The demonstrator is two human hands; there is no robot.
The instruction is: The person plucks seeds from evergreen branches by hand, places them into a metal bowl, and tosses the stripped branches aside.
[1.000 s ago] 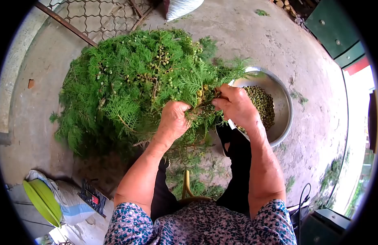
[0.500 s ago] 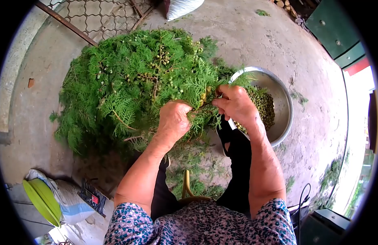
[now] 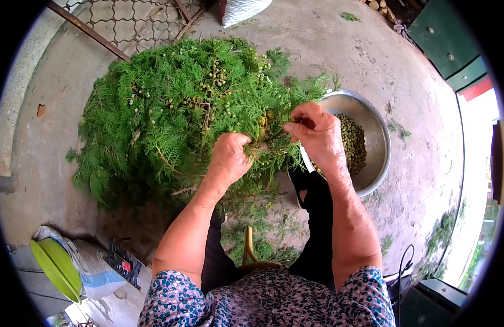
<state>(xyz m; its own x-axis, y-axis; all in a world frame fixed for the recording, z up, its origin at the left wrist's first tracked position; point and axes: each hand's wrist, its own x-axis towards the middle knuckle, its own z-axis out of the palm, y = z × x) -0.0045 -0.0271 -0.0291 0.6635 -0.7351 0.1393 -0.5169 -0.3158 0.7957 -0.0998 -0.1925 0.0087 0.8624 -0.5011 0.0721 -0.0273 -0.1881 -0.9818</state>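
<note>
A large heap of green conifer branches point(image 3: 170, 109) with small round cones lies in front of me. My left hand point(image 3: 230, 157) is closed around the stem of a leafy conifer sprig point(image 3: 271, 143) at the heap's right edge. Over the near-left rim of a metal bowl point(image 3: 378, 147), my right hand point(image 3: 320, 135) is closed in a pinch on the same sprig's thin end, thumb against fingertips. Whether a cone sits between those fingertips is hidden. Many small greenish-brown cones point(image 3: 352, 143) lie in the bowl, partly covered by my right hand.
A wire mesh frame point(image 3: 126, 24) and a white sack point(image 3: 245, 11) are beyond the heap. Green cabinets point(image 3: 445, 46) stand at the far right. At lower left is a lime-green basin point(image 3: 55, 270) beside a sack. Loose sprigs litter the concrete floor around my feet.
My right hand has turned slightly, and the sprig between my hands has shifted and tilted. My left hand stays nearly in place, still gripping.
</note>
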